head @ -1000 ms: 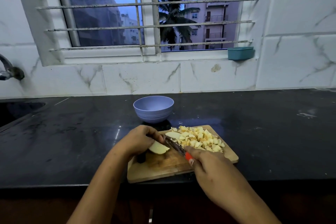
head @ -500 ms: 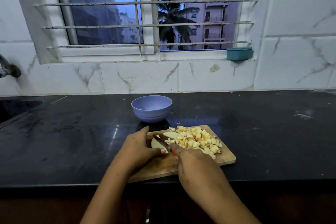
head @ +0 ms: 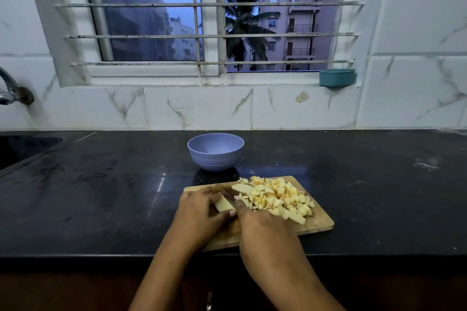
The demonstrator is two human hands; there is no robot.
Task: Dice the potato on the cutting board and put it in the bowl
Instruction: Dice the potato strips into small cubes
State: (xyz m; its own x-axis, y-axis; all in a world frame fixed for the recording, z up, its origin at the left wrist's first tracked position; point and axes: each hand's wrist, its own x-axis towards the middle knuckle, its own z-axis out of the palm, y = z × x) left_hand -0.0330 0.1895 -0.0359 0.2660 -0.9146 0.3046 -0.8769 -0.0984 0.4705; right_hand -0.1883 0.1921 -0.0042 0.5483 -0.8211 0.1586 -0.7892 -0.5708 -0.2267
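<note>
1 slip risks a cut: near the cutting board's (head: 319, 224) left edge, the left hand (head: 199, 214) pinches the potato piece (head: 223, 206) against the knife (head: 226, 196) the right hand (head: 262, 228) grips.

Dim, blue dusk light enters through the barred window (head: 156, 20) and tints the white tiles (head: 197, 108) around it cool. A bright streak of reflected light crosses the pane's upper left. Below the window, the black countertop (head: 101, 197) carries small glints and a dark reflection under the bowl (head: 215, 151). Wide-angle distortion bows the bars (head: 151, 36) and the tile seams either side of the window. Fine detail is soft and smeared throughout.
</note>
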